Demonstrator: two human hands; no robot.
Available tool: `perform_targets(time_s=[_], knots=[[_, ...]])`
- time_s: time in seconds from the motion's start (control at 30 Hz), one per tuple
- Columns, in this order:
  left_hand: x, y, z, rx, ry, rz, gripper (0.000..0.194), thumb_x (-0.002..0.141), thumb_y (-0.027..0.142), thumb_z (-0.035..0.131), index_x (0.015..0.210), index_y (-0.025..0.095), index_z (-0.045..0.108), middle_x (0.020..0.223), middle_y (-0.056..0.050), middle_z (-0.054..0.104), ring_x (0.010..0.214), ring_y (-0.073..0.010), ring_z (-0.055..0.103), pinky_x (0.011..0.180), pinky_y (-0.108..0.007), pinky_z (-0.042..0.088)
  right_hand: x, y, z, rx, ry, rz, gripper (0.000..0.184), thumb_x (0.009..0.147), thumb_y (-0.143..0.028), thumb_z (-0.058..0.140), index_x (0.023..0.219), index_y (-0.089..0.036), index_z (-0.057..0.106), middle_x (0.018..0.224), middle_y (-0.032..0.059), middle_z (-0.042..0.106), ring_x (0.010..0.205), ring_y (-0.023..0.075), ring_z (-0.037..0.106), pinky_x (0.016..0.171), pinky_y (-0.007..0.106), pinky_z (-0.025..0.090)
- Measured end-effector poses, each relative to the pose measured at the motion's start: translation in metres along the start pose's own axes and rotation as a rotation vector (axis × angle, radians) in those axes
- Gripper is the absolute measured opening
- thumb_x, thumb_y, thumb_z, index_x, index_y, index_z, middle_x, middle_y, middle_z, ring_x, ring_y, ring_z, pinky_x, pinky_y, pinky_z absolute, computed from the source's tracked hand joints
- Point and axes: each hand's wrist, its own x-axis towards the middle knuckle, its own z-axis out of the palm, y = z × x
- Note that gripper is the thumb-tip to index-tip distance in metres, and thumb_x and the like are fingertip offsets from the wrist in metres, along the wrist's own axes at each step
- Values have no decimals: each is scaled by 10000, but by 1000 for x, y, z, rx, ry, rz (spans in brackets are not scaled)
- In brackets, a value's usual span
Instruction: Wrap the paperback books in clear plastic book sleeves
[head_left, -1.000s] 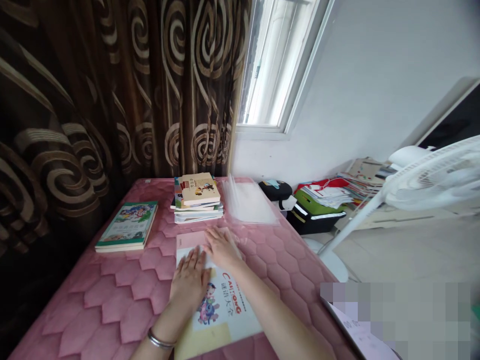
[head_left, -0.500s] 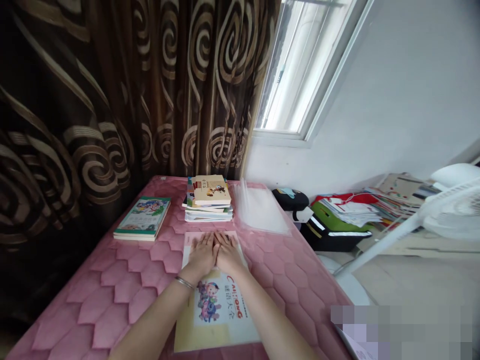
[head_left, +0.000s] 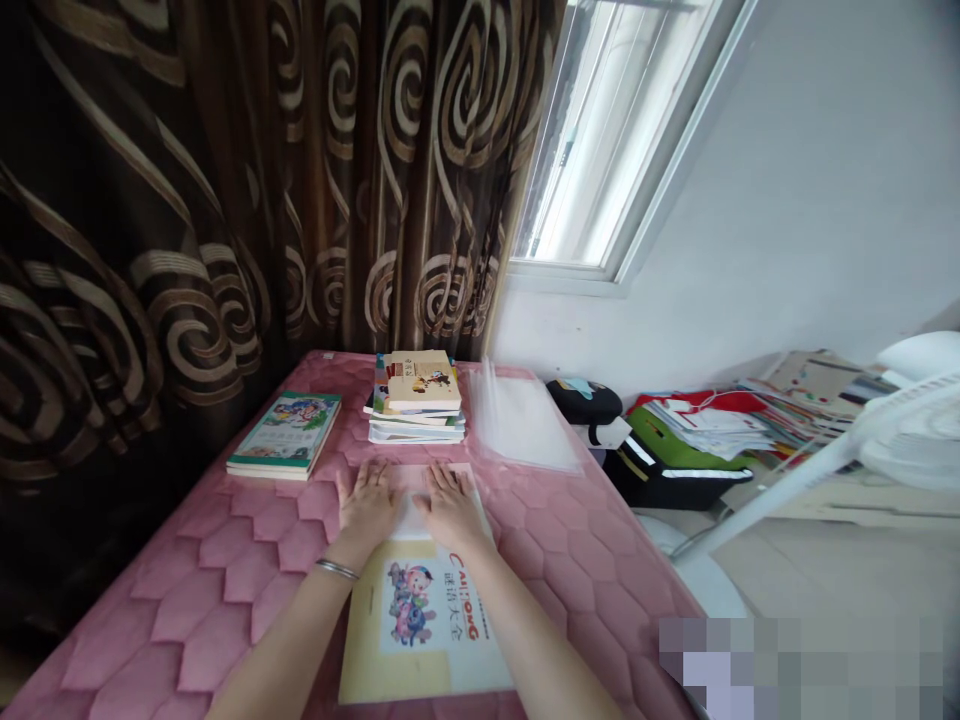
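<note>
A yellow and white book (head_left: 375,640) with cartoon figures and red lettering lies flat on the pink quilted mattress, turned sideways to me. My left hand (head_left: 370,510), a bangle on its wrist, rests palm down at the book's far left edge with fingers spread. Palm down as well, my right hand (head_left: 452,512) lies on the far right part of the cover, fingers stretched forward. A pale strip of the cover shows between the two hands. Neither hand grips anything.
Beyond the hands stands a stack of books (head_left: 420,395). Clear plastic sheets (head_left: 525,420) lie to its right, and a green-edged book (head_left: 285,435) to its left. Off the mattress's right side are a white fan (head_left: 810,480), a green and black bag (head_left: 667,465) and piled papers.
My hands were together at the middle of the book's far part; they have moved apart. The left hand slid left to the edge, while the right stayed nearly in place.
</note>
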Motion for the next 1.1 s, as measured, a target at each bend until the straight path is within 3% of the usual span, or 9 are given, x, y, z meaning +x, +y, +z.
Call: perform_targets(time_s=[0.13, 0.27, 0.37, 0.53, 0.6, 0.73, 0.9, 1.1], knots=[[-4, -17, -3, -9, -27, -32, 552, 951, 418, 275, 1468, 235, 339, 1517, -42, 378, 1452, -290, 192, 1128, -677, 74, -1, 0, -2, 1, -6, 7, 651, 956, -450, 290, 1495, -86, 257, 1566, 113, 214, 1465, 233, 124, 1179, 463, 44], [-6, -18, -3, -11, -24, -37, 552, 952, 420, 257, 1471, 248, 332, 1532, -18, 347, 1457, -276, 179, 1137, -656, 94, 2, -3, -8, 8, -51, 4, 638, 957, -413, 295, 1492, -66, 254, 1567, 136, 195, 1457, 259, 155, 1174, 502, 61], [-5, -18, -1, -16, -14, -28, 555, 952, 413, 239, 1471, 241, 331, 1532, -14, 345, 1455, -280, 183, 1134, -663, 94, 6, -13, -11, 18, -72, -6, 620, 961, -392, 302, 1492, -75, 258, 1554, 153, 239, 1445, 288, 193, 1155, 557, 99], [-6, -20, 0, -1, -32, -6, 552, 929, 315, 282, 1476, 254, 321, 1528, -22, 358, 1456, -284, 178, 1134, -655, 108, 14, -39, -2, 68, -71, -137, 594, 989, -462, 211, 1500, -162, 258, 1544, 113, 285, 1457, 230, 166, 1158, 558, 82], [-6, -21, -1, 4, -33, -3, 552, 922, 299, 292, 1471, 268, 331, 1528, -17, 358, 1456, -283, 179, 1134, -652, 112, 15, -41, 0, 51, -75, -102, 629, 985, -499, 198, 1496, -140, 267, 1549, 134, 260, 1458, 235, 159, 1160, 552, 73], [-7, -19, -3, -20, -14, -17, 539, 940, 370, 265, 1466, 276, 341, 1526, -9, 362, 1450, -289, 201, 1132, -663, 105, 11, -19, -4, -10, -46, 5, 671, 983, -506, 181, 1479, -67, 288, 1550, 178, 228, 1457, 257, 161, 1161, 535, 90], [-5, -19, 0, -47, -16, -28, 550, 946, 403, 256, 1471, 256, 332, 1526, -12, 357, 1451, -288, 197, 1136, -660, 84, 1, 17, -20, -61, -26, 175, 646, 987, -486, 176, 1477, -84, 302, 1549, 169, 242, 1454, 265, 170, 1145, 576, 94], [-5, -19, -1, -55, -24, -36, 537, 949, 402, 261, 1469, 287, 333, 1526, -7, 358, 1453, -284, 192, 1137, -654, 85, -16, 29, -29, 14, -7, 327, 630, 982, -451, 225, 1482, -71, 282, 1538, 169, 286, 1438, 258, 228, 1136, 520, 177]])
